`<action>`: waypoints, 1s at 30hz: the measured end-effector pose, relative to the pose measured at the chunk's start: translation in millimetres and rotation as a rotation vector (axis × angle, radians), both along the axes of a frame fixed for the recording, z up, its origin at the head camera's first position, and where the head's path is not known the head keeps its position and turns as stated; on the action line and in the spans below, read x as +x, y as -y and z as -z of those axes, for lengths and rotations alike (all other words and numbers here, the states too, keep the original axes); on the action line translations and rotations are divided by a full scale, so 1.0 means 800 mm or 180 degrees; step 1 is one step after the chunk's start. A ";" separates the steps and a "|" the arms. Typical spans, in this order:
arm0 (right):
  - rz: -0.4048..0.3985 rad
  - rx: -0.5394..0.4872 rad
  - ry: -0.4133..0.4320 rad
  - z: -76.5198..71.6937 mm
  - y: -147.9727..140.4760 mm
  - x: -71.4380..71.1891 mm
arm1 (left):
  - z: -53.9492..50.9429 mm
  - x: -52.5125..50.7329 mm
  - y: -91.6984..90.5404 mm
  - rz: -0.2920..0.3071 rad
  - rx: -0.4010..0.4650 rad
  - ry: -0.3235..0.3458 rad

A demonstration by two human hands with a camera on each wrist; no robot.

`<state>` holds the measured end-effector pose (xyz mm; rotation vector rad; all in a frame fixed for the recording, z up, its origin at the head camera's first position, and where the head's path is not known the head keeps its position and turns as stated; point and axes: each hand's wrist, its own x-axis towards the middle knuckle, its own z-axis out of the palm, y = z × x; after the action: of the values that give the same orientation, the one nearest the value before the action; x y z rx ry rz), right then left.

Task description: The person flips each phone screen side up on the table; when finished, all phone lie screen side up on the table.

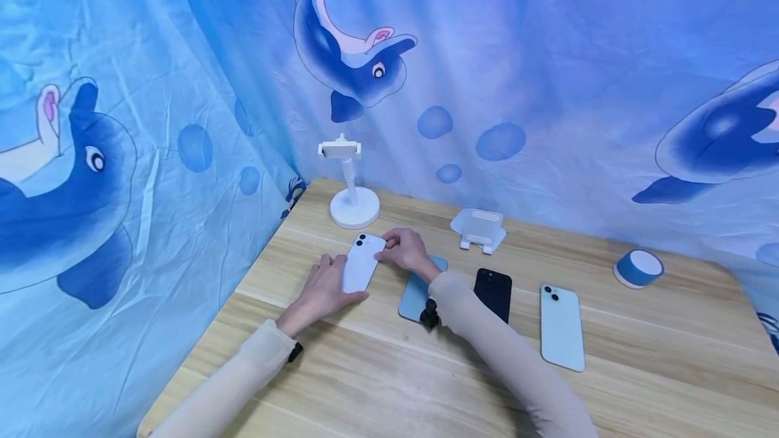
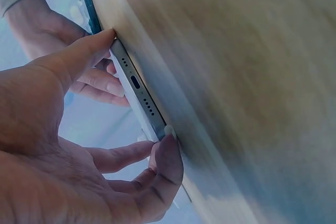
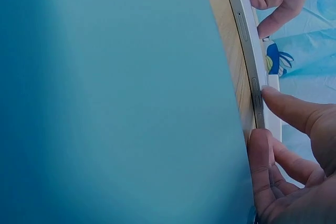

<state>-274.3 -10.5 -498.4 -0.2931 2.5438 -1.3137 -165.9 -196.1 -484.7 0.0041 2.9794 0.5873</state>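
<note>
A white phone lies back up on the wooden table, its two camera lenses at the far end. My left hand grips its near end from the left; in the left wrist view the thumb and fingertips hold the corners beside the charging port. At the far right corner, my right hand pinches the phone's edge between thumb and fingers, near the side buttons. Under the right forearm is a blue phone, whose back fills much of the right wrist view.
A white round-based phone stand rises behind the white phone. Farther right are a low white stand, a black phone partly behind the sleeve, a pale green phone and a blue-and-white round object. Dolphin-printed curtains border the table.
</note>
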 end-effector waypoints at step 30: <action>0.0107 -0.0157 0.0183 -0.005 0.002 0.003 | -0.011 0.001 0.006 0.0101 0.0068 0.0075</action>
<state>-272.3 -12.0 -494.2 -0.2198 2.4822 -1.3783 -165.4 -200.7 -476.0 0.0456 2.9445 0.6113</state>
